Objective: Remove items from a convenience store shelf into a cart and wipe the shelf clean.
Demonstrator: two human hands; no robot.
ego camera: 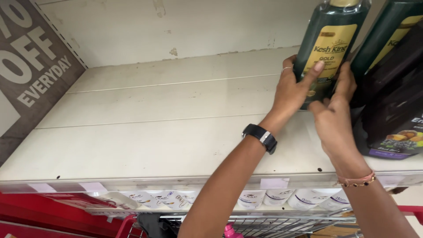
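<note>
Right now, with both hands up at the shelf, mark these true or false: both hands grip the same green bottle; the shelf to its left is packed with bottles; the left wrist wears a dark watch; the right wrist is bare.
1. Both hands grip one dark green bottle: true; left hand, right hand.
2. The shelf left of it is packed with bottles: false; that stretch holds nothing.
3. The left wrist wears a dark watch: true.
4. The right wrist is bare: false; it wears a beaded bracelet.
</note>
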